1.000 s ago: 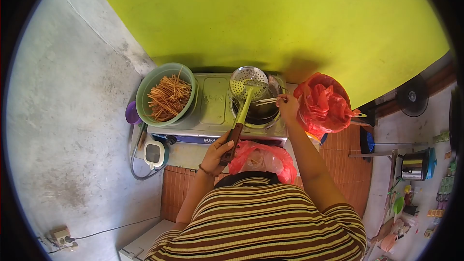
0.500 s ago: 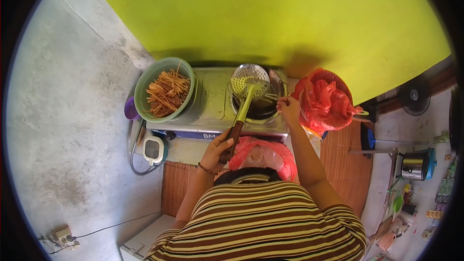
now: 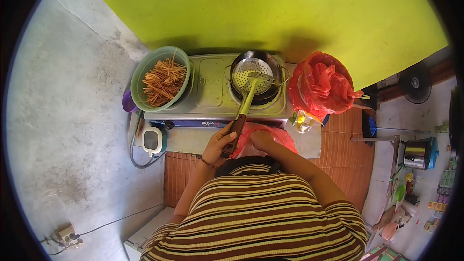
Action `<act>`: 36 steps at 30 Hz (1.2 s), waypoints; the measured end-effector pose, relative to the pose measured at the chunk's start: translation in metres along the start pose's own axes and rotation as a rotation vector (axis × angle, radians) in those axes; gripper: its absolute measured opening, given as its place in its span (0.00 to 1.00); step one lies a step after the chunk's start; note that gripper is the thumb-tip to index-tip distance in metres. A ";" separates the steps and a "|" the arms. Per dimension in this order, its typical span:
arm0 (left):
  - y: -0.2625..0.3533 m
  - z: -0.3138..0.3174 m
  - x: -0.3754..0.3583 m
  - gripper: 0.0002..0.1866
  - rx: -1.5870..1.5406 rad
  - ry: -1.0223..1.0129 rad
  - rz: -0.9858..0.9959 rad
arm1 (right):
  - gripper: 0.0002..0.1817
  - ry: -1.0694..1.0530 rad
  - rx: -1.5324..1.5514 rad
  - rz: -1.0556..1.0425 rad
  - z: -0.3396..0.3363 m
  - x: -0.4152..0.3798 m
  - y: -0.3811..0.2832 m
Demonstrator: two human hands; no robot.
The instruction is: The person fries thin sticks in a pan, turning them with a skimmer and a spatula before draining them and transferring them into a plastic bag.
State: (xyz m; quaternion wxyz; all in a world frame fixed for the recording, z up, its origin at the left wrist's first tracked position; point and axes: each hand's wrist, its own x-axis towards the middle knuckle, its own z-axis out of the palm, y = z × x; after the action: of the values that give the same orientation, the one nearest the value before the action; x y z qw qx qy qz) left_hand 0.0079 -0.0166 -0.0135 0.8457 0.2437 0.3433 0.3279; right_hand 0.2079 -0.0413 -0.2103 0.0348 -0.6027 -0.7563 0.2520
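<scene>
My left hand (image 3: 220,144) is wrapped round the brown grip of a metal skimmer (image 3: 244,97), whose round perforated head lies over a dark wok (image 3: 268,97) on the gas stove. Close against my body, my right hand (image 3: 262,140) reaches down into a red plastic bag (image 3: 285,137), its fingers hidden. What they touch in the bag I cannot tell. To the left, a green basin (image 3: 137,84) on the stove holds a heap of thin brown fried sticks (image 3: 166,81).
The stove (image 3: 209,87) stands against the green wall. A red-bagged bucket (image 3: 321,84) is at its right, with a clear oil container (image 3: 303,122) below it. A white-lidded jar (image 3: 152,140) and a hose (image 3: 133,151) are front left. A purple bowl (image 3: 128,101) sits behind the basin.
My right hand has moved from the wok's right edge down into the red bag near my body. The skimmer's head stays over the wok, and the view has shifted slightly.
</scene>
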 end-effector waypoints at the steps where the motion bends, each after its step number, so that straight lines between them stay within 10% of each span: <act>1: -0.002 -0.001 -0.002 0.28 0.000 -0.001 -0.006 | 0.10 -0.105 -0.154 0.013 -0.013 -0.002 -0.010; 36: 0.001 -0.007 0.005 0.29 0.003 -0.024 -0.024 | 0.07 0.117 0.386 -0.130 -0.085 -0.005 0.008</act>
State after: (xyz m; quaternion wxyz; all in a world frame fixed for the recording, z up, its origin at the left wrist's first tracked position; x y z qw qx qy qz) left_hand 0.0054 -0.0109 -0.0196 0.8533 0.2447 0.3366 0.3142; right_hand 0.2465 -0.0163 -0.1380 0.2095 -0.5485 -0.7280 0.3539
